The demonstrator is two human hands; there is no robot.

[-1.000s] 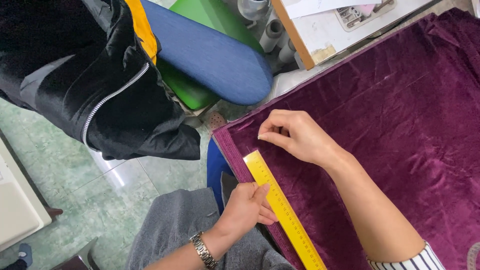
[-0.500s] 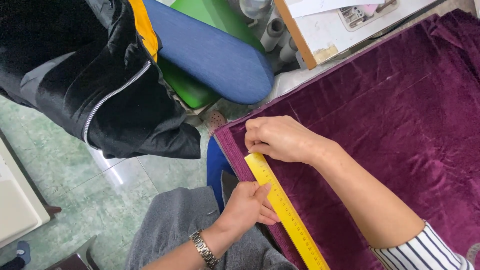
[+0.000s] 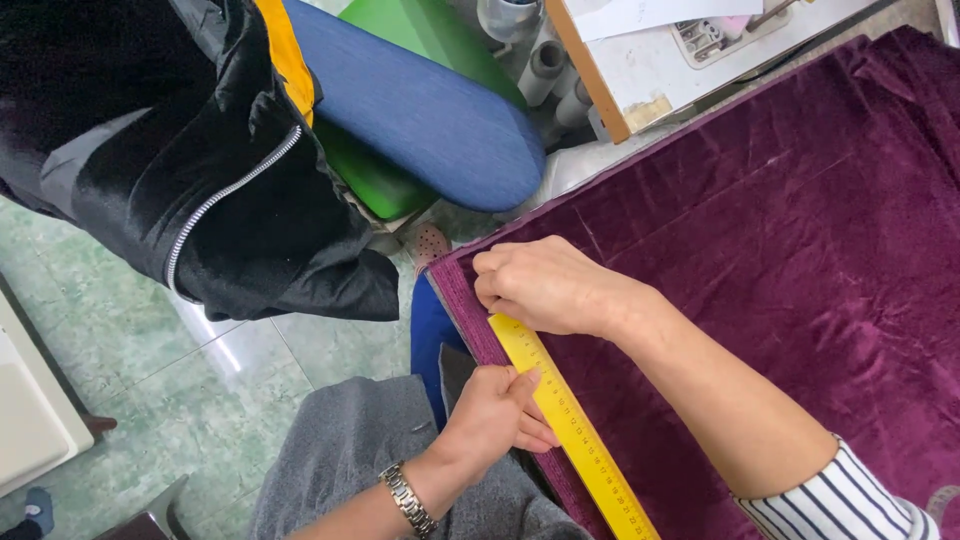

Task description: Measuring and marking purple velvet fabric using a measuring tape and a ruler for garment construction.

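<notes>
Left hand, at 6 o'clock, nearest the camera: fingers curled together, thumb and fingertips pinching the folded hem of the dark purple velvet cloth against the near half of the flat yellow plastic ruler. Silver metal link watch on the left wrist. Grey fabric-covered lap directly beneath the hand.

Yellow ruler lying flat along the cloth's left edge, running from 6 o'clock toward centre, parallel to the hem and just inside it. Far end tucked under the right hand.

Right hand, at centre: palm down, fingers bent and pressed together, bearing on the ruler's far end and on the cloth near the corner. Whether anything is pinched under the fingertips cannot be told. Forearm extending toward 4 o'clock, ending in a black-and-white striped sleeve.

Purple velvet cloth spread flat from centre to 3 o'clock, corner pointing toward 10 o'clock. Strip of blue material showing just beside the cloth's left edge.

Pale green tiled floor at 8 o'clock. Black zipped jacket with a yellow lining at 10 o'clock. Blue padded oblong board at 12 o'clock, resting over a green object. White wood-edged tabletop at 1 o'clock, papers on it.
</notes>
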